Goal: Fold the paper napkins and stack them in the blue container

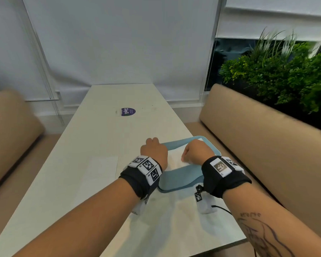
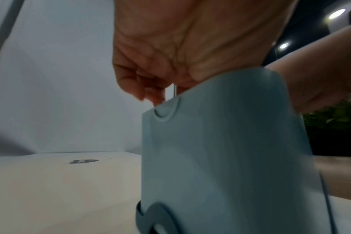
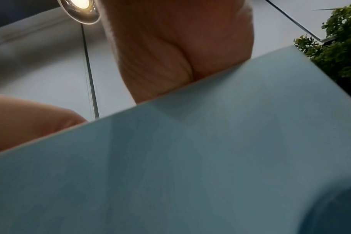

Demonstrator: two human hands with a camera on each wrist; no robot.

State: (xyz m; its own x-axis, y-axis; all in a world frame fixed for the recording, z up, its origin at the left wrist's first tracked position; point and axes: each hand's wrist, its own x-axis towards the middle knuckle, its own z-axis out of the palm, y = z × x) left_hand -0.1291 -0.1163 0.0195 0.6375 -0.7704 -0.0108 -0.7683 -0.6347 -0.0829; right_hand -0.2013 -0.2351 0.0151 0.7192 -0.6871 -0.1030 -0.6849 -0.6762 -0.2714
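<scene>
Napkin (image 1: pixel 176 160) lies inside the blue container (image 1: pixel 176 180) near the table's (image 1: pixel 119 130) right edge. Left hand (image 1: pixel 154 151) and right hand (image 1: pixel 197 151) are curled over it; whether either pinches the napkin I cannot tell.

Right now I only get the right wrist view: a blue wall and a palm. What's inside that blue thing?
Observer: The head view shows a white napkin lying in the blue container, with the right hand over it.
Visitor: Where's the other hand?
Observer: The left hand is at the container's left rim, fingers curled.
Visitor: Any napkins outside?
Observer: A flat napkin lies on the table, left of the container.
</scene>
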